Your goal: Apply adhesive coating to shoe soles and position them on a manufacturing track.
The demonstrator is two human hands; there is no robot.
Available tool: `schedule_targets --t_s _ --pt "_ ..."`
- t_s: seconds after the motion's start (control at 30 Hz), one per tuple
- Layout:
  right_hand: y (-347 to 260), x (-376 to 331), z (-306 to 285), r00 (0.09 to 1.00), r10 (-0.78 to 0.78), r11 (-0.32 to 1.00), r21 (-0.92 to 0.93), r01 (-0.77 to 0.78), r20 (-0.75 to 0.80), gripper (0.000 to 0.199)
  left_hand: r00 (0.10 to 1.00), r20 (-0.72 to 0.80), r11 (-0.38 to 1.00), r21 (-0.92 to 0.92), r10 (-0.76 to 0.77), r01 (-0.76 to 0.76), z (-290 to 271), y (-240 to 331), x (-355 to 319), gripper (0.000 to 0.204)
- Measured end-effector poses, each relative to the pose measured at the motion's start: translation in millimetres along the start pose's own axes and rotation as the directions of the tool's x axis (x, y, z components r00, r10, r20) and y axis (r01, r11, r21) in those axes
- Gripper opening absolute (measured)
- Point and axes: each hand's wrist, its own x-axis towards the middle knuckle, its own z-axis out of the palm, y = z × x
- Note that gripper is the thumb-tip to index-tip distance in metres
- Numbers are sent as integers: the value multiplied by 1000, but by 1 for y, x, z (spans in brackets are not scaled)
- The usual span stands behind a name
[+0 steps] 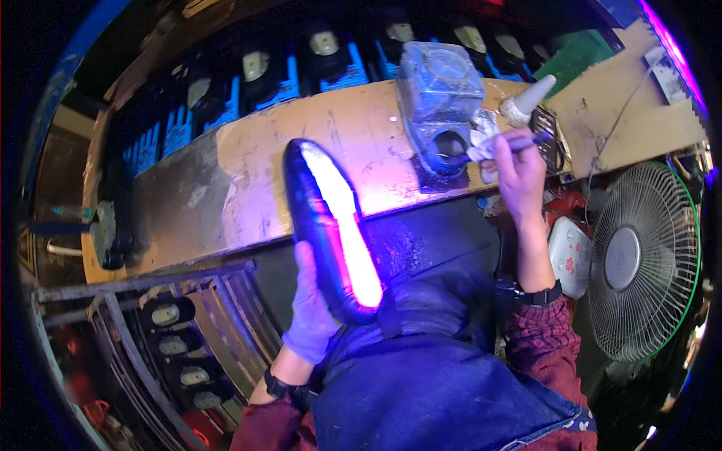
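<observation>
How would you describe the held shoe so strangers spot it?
Start at the tan bench. In front of it, the gloved left hand holds a black shoe. Its sole glows white and pink, unlike the dark shoes on the blue racks behind.

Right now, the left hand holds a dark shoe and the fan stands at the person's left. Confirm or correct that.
Wrong side for the fan: the head view shows it at the person's right, past the right forearm. The left hand does hold the dark shoe.
</observation>
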Motion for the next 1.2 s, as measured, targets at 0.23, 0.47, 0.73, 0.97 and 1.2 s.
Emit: schedule_targets --t_s 0.23,0.47,0.73,0.97,1.2 --pt "-60 -38 48 900 189 788 487 -378 392 11 993 -64 960 267 101 -80 -23 -4 6 68" --pt "-79 31 135 922 105 986 79 -144 372 29 997 -20 976 208 76 -70 -12 2 3 50" --pt "-90 -1 121 955 -29 998 62 12 294 25 989 -70 935 339 134 -103 -30 -1 6 54" --pt "-93 -40 94 967 -2 983 176 -45 256 15 1000 17 977 212 -2 -1 -37 -4 13 72" --pt "-109 -45 72 889 -205 960 259 103 409 20 992 31 974 189 123 -126 16 -8 3 69"
